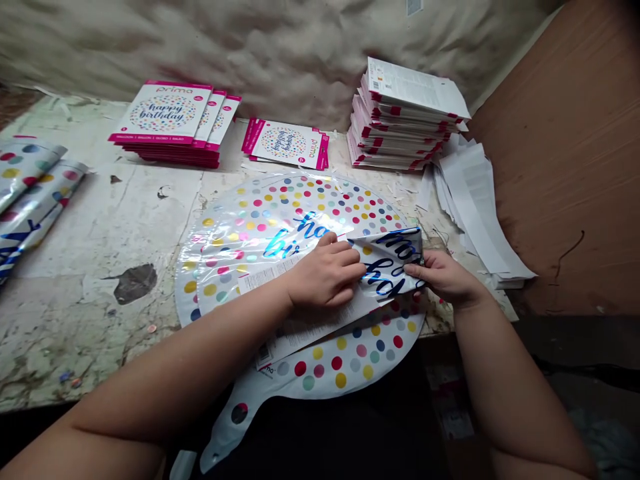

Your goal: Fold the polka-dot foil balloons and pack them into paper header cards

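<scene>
Landmark: the flat balloon [340,380], lying on the table [100,220] with its neck hanging past the near edge. Folded foil [390,267] sits on top of the balloon, right of its middle, partly over a printed sheet [310,330].

Right hand [445,277]: narrow pinch on the folded foil's outer end, thumb on top. Left hand [333,270]: fingers curled, resting over the sheet and the foil's inner end. Can't tell if it grips or just presses.

Around the balloon: packet pile [287,143] just behind it, packet stack [165,113] behind-left, tall stack [415,113] behind-right, loose papers [473,193] right of that.

Risks, my read: foil looks slick, so a weak pinch could let the fold spring open. Uneven pull between hands could skew it or crease the sheet. Balloon overhangs the edge, so a forearm snag could drag everything. Tall stack looks uneven; a bump could topple it.
</scene>
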Action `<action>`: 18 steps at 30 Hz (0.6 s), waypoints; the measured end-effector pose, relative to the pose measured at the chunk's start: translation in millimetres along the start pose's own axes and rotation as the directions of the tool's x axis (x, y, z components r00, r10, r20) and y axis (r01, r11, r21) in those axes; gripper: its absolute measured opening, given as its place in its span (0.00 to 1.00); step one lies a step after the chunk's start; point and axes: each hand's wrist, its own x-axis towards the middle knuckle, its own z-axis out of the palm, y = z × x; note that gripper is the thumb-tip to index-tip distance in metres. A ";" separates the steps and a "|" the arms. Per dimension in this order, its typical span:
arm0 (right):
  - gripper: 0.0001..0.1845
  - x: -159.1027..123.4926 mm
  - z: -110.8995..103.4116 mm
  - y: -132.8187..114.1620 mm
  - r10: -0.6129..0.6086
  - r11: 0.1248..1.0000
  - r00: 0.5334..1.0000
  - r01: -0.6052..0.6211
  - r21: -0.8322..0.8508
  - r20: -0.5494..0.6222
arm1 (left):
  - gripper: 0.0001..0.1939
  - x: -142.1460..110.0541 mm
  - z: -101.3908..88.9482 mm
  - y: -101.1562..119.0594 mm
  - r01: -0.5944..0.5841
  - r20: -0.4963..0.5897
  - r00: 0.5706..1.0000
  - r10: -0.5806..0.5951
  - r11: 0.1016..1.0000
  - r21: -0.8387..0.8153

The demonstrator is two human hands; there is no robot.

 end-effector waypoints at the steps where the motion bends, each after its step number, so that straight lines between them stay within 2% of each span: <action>1: 0.16 1.8 1.5 -1.9 0.021 1.000 1.000 -0.022 0.014 0.021 | 0.12 0.1 -0.4 1.1 -0.012 0.008 1.000 0.012 1.000 0.010; 3: 0.16 4.3 7.8 -7.6 -0.017 1.000 1.000 0.016 0.012 0.018 | 0.11 -0.1 -1.0 2.4 -0.013 0.010 1.000 0.012 1.000 0.024; 5: 0.15 5.7 16.8 -13.9 -0.139 0.990 0.987 0.136 -0.037 -0.084 | 0.11 -0.7 -1.2 2.9 0.004 0.001 1.000 -0.004 1.000 0.030; 7: 0.14 6.7 27.5 -19.0 -0.302 0.951 0.920 0.272 -0.147 -0.248 | 0.11 -1.4 -0.6 3.0 0.025 -0.019 1.000 -0.024 0.999 0.028; 9: 0.13 7.6 39.8 -21.4 -0.447 0.885 0.835 0.360 -0.296 -0.320 | 0.11 -2.0 0.1 3.2 0.043 -0.036 0.998 -0.042 0.999 0.028; 11: 0.12 7.9 52.6 -20.8 -0.522 0.835 0.799 0.405 -0.373 -0.300 | 0.11 -2.1 0.1 3.2 0.056 -0.041 0.998 -0.054 0.998 0.038; 13: 0.11 6.1 64.5 -18.0 -0.525 0.849 0.784 0.450 -0.279 -0.333 | 0.11 -1.2 -2.3 2.6 0.074 -0.046 0.996 -0.072 0.996 0.054; 14: 0.15 4.1 70.3 -16.7 -0.505 0.862 0.785 0.476 -0.173 -0.358 | 0.11 -0.5 -4.9 2.3 0.092 -0.058 0.994 -0.088 0.994 0.063; 16: 0.29 -2.2 81.9 -15.8 -0.441 0.875 0.834 0.481 0.046 -0.331 | 0.10 0.6 -13.4 2.7 0.142 -0.098 0.986 -0.134 0.987 0.079; 17: 0.32 -5.9 87.8 -17.0 -0.406 0.887 0.869 0.449 0.107 -0.282 | 0.09 0.3 -19.5 3.9 0.168 -0.126 0.980 -0.156 0.982 0.088; 18: 0.31 -9.6 93.5 -19.5 -0.372 0.903 0.897 0.409 0.128 -0.240 | 0.09 -0.8 -26.5 6.0 0.193 -0.171 0.970 -0.175 0.976 0.096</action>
